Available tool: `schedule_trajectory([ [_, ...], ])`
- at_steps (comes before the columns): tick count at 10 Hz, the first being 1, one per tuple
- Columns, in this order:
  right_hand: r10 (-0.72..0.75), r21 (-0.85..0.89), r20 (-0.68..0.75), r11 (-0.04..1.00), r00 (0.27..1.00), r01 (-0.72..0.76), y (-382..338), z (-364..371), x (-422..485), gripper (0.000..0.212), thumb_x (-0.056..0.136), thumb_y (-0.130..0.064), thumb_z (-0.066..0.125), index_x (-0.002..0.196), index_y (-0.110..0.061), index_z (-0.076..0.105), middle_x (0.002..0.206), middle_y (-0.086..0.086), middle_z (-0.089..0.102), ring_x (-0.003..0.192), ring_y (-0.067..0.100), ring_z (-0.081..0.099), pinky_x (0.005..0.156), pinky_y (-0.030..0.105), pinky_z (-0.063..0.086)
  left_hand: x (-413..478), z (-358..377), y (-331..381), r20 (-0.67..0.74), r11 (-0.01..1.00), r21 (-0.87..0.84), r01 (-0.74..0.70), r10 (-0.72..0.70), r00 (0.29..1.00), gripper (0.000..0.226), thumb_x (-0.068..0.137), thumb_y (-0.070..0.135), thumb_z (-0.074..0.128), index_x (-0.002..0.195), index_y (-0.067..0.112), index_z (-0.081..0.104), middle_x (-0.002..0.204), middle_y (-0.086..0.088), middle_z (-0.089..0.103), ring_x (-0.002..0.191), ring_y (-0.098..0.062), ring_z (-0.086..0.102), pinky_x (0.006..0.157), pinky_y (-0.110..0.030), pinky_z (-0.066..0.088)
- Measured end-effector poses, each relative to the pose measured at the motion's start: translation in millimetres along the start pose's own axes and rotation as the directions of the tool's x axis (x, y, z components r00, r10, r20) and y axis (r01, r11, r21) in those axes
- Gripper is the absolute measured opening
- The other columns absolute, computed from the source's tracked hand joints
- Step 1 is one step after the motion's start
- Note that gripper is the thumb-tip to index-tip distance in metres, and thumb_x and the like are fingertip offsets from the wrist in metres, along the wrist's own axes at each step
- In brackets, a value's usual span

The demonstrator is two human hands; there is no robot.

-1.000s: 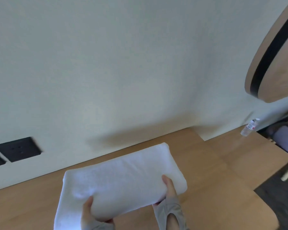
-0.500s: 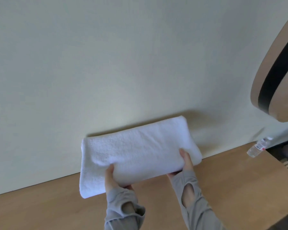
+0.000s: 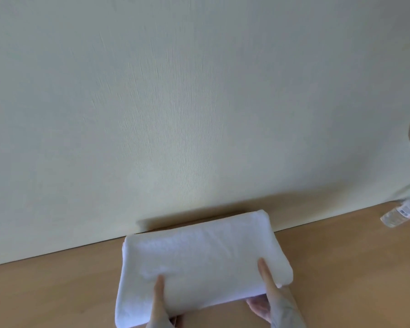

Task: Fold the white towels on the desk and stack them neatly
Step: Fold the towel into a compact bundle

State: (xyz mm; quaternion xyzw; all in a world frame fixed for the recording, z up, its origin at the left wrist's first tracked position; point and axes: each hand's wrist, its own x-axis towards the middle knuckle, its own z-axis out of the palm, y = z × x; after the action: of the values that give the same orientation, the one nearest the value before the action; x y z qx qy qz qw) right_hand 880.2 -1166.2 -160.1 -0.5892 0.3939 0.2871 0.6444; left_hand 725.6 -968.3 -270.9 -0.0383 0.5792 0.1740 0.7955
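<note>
Thumbs pinned the folded white towel (image 3: pixel 204 259) from above while the rest of each hand cupped its near edge, left hand (image 3: pixel 160 306) and right hand (image 3: pixel 271 295) gripping it so the layers stayed together. It sat low over the far side of the bench (image 3: pixel 52 292), close to the wall (image 3: pixel 175 102). Half a second before, it was higher against the wall; a water bottle (image 3: pixel 402 213) lay far right.

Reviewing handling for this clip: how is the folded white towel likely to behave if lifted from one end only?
The folded white towel would probably sag and unfold, since it looks soft and thick, with rounded edges. Both the left hand and right hand grip its near edge, which suggests it needs two-point support. It seems unlikely to slip, given its nubby texture.
</note>
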Motion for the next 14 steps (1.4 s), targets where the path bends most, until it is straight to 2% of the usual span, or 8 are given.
schedule_trajectory([
  [4,-0.123,-0.284,-0.012,0.952,0.992,0.114,-30,6,1,0.059,0.073,-0.057,0.069,0.071,0.0,0.052,0.05,0.012,0.053,0.038,0.02,0.049,0.037,0.021,0.042,-96,91,-18,0.09,0.863,0.492,-0.116,0.082,0.993,0.097,0.046,0.072,0.067,0.11,0.001,0.054,0.101,-0.017,0.064,0.09,-0.032,0.064,0.073,-0.043,0.054],
  [5,-0.521,-0.547,-0.039,0.725,0.853,0.418,-28,-10,-6,0.072,0.071,-0.073,0.058,0.058,-0.003,0.047,0.043,0.013,0.051,0.035,0.025,0.049,0.038,0.025,0.039,-123,70,-28,0.197,0.562,0.814,-0.147,-0.028,0.98,0.072,0.056,0.066,0.066,0.082,-0.001,0.07,0.08,-0.019,0.072,0.071,-0.032,0.07,0.049,-0.033,0.053],
  [6,-0.935,-0.661,0.266,0.002,0.237,0.75,-19,14,-16,0.056,0.089,-0.051,0.041,0.071,-0.005,0.067,0.066,0.009,0.067,0.06,0.026,0.065,0.056,0.029,0.048,-128,77,-27,0.747,-0.176,0.649,-0.74,0.328,0.578,0.017,0.084,0.036,0.065,0.07,0.028,0.073,0.071,0.005,0.073,0.061,-0.01,0.068,0.054,-0.017,0.05],
  [7,-0.7,-0.546,0.706,-0.442,0.107,0.712,-18,65,-11,0.041,0.097,-0.029,0.041,0.127,-0.006,0.058,0.134,0.013,0.055,0.126,0.03,0.05,0.107,0.042,0.037,-112,117,-21,0.999,-0.855,0.027,-0.518,0.044,-0.02,0.043,0.094,0.037,0.031,0.116,0.021,0.065,0.121,-0.004,0.064,0.112,-0.023,0.061,0.092,-0.032,0.049],
  [8,-0.459,-0.538,0.836,-0.577,0.302,0.614,-22,84,14,0.055,0.101,-0.036,0.026,0.15,-0.015,0.012,0.159,-0.004,0.003,0.147,0.017,-0.001,0.117,0.042,-0.008,-82,141,-1,0.922,-0.977,0.097,-0.19,0.016,0.386,0.076,0.084,0.057,-0.01,0.148,0.017,0.0,0.157,0.0,-0.007,0.144,-0.018,-0.007,0.117,-0.039,-0.001],
  [12,-0.527,-0.562,0.797,-0.468,0.296,0.681,-57,54,49,0.057,0.1,-0.031,0.035,0.15,-0.011,0.014,0.157,-0.001,0.004,0.144,0.011,-0.004,0.119,0.037,0.002,-55,137,28,0.956,-0.764,0.199,-0.613,0.016,0.291,0.062,0.096,0.037,0.037,0.148,0.017,0.011,0.156,0.005,-0.003,0.143,-0.013,-0.007,0.117,-0.03,-0.003],
  [13,-0.899,-0.642,0.368,-0.061,0.237,0.764,-73,45,51,0.039,0.084,-0.004,0.065,0.119,0.01,0.056,0.121,0.03,0.054,0.117,0.045,0.049,0.099,0.048,0.04,-61,132,58,0.825,-0.584,0.471,-0.661,0.557,0.096,0.049,0.084,0.03,0.053,0.118,-0.005,0.058,0.12,-0.026,0.054,0.113,-0.04,0.05,0.098,-0.043,0.037],
  [14,-0.844,-0.668,0.107,0.33,0.526,0.667,-90,40,58,0.032,0.084,-0.015,0.068,0.107,0.006,0.06,0.109,0.025,0.053,0.1,0.039,0.053,0.085,0.037,0.043,-54,134,78,0.533,-0.24,0.791,-0.563,0.722,0.441,0.036,0.085,0.031,0.061,0.105,0.0,0.059,0.105,-0.02,0.057,0.102,-0.035,0.048,0.09,-0.039,0.036],
])
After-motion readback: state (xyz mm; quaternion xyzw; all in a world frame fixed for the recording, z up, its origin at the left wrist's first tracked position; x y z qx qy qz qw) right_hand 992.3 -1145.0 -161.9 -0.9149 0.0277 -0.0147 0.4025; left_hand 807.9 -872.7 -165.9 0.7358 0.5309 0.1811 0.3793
